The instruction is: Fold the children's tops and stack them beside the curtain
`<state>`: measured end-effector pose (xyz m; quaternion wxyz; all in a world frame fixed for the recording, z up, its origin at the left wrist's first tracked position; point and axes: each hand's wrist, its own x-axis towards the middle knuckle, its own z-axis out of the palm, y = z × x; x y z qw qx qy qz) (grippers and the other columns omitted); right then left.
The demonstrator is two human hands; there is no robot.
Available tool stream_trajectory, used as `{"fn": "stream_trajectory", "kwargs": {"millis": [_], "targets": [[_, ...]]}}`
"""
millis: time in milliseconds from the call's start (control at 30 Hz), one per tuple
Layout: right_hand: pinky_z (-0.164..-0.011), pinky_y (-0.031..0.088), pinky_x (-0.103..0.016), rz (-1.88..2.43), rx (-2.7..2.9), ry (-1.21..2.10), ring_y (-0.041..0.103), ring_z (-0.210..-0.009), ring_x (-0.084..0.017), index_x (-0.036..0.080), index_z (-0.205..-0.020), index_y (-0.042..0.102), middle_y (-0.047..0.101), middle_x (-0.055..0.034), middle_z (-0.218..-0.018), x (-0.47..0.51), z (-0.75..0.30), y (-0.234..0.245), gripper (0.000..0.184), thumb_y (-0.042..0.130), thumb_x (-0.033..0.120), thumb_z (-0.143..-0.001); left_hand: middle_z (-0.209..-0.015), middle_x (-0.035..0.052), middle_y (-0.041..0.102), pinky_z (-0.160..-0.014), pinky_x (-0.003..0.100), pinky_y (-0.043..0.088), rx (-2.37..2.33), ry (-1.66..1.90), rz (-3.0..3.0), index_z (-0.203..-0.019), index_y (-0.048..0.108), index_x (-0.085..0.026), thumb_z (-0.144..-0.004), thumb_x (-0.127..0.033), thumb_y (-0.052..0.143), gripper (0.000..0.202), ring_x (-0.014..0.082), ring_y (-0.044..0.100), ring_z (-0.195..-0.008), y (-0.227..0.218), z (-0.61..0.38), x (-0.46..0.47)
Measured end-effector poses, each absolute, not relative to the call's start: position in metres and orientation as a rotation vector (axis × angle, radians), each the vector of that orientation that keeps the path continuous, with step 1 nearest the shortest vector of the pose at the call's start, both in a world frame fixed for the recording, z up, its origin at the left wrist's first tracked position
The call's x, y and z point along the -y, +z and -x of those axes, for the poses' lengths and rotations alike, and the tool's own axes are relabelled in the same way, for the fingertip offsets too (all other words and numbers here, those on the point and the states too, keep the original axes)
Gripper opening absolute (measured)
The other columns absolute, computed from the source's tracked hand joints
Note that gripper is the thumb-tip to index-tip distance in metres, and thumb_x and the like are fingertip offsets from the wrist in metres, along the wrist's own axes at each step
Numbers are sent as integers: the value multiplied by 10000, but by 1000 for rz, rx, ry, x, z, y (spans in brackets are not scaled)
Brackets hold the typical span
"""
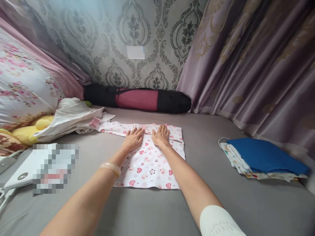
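A small white garment with pink hearts (pixel 150 165) lies spread flat on the grey bed sheet (pixel 197 203). My left hand (pixel 133 138) rests flat on its upper part, fingers stretched out and together. My right hand (pixel 161 135) lies flat beside it, a little to the right, also with fingers extended. The two hands almost touch near the garment's collar. A pale bangle (pixel 110 167) sits on my left wrist, and a white sleeve cuff (pixel 218 223) covers my right forearm near the elbow.
A stack of folded cloths with a blue one on top (pixel 265 159) lies at the right. A heap of white clothes (pixel 71 119) and a yellow plush toy (pixel 34 129) sit at the left by a floral pillow (pixel 22 85). A black and pink roll bag (pixel 137 98) lies against the wall.
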<state>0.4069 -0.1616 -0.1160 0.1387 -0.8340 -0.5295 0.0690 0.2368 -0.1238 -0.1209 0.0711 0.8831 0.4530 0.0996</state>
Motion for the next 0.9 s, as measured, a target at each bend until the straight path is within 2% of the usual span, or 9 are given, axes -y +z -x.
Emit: {"fn": "stream_trajectory", "kwargs": {"millis": [500,633,767,900], "targets": [[-1175,37,-425,2580,1358,139,113,-1468,-307,-52,-1508,180,147,-216,-1593,182,-456,-115,725,254,444,-985,-1547,17,366,-1140,535,200,-1370,260,-2661,-1475,379,-290,-958,-381,238,544,276,269,-1442,-123,-236,121],[-1179,31,-443,2585,1387,164,94,-1473,-305,-45,-1511,175,137,-205,-1597,187,-466,-115,724,220,455,-990,-1544,17,372,-1136,539,212,-1361,283,-2663,-1471,388,-293,-958,-386,244,541,283,281,-1435,-124,-235,120],[-1173,66,-469,2603,1388,165,91,-1473,-310,-29,-1512,197,130,-200,-1600,193,-480,-114,705,214,445,-990,-1537,15,385,-1138,532,213,-1358,306,-2671,-1468,393,-309,-958,-391,254,535,278,290,-1430,-127,-235,118],[-1165,123,-435,2614,1379,149,147,-1462,-308,-35,-1511,190,159,-208,-1593,199,-493,-114,709,227,442,-989,-1532,8,394,-1139,531,210,-1352,316,-2684,-1461,404,-316,-956,-388,251,532,277,294,-1429,-129,-234,118]]}}
